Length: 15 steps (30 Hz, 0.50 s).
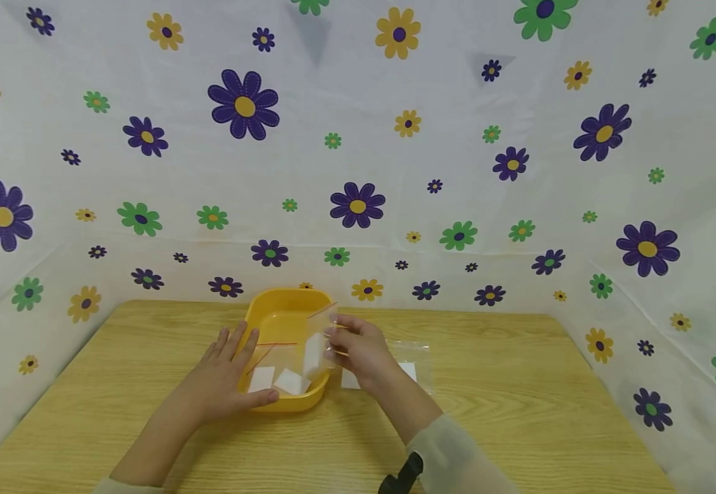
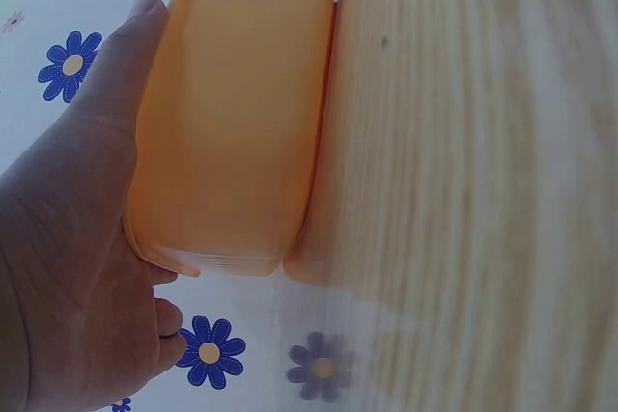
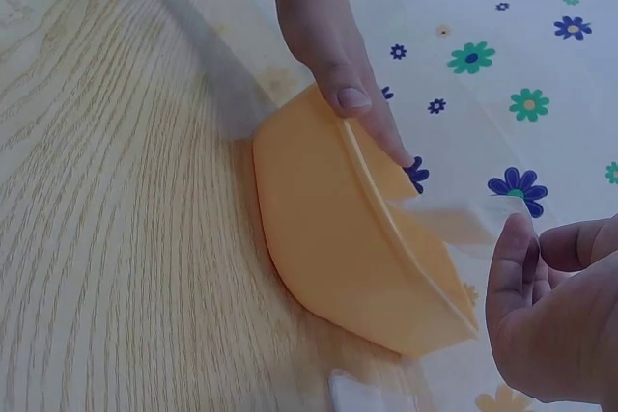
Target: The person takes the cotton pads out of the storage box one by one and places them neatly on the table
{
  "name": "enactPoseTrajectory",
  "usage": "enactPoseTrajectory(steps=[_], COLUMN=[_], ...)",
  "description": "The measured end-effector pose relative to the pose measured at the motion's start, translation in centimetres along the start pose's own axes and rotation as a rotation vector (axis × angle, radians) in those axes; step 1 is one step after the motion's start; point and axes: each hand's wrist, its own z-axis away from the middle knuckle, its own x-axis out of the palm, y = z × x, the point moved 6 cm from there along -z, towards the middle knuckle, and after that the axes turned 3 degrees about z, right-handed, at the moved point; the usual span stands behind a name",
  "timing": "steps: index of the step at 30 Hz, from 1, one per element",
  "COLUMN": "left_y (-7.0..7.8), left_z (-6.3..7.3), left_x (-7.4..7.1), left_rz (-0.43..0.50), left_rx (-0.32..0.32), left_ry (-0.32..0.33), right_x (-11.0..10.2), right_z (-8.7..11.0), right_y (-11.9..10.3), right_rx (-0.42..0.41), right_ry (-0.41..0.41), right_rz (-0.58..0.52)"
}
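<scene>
A yellow plastic basin (image 1: 293, 403) stands on the table. My left hand (image 1: 222, 384) rests on its left rim, fingers spread, with the thumb (image 3: 351, 98) lying over the near rim. Above the basin's right side, my right hand (image 1: 363, 353) pinches the edge of a small clear zip bag (image 1: 315, 353) with a white piece inside. Two more white pieces, one at the left (image 1: 262, 379) and one in the middle (image 1: 290, 382), lie in the basin in clear plastic with red seal lines. Right of the basin, another clear bag (image 1: 421, 370) lies partly hidden under my right hand.
The wood-grain table (image 1: 506, 398) stretches out on both sides of the basin. A white cloth (image 1: 444, 151) with printed flowers hangs behind and along the sides. A black strap (image 1: 404, 473) sits by the right sleeve.
</scene>
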Motion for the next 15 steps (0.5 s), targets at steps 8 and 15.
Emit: enactPoseTrajectory(steps=[8, 15], left_y=[-0.2, -0.5], left_z=[-0.1, -0.2], left_x=[0.2, 0.5], left_rz=[0.008, 0.006], left_rx=[0.004, 0.001], left_ry=[0.000, -0.001], right_x=[-2.2, -4.5], right_z=[0.5, 0.9], right_y=[-0.4, -0.6], right_rx=[-0.016, -0.012], right_ry=[0.021, 0.053], right_rz=[0.002, -0.002])
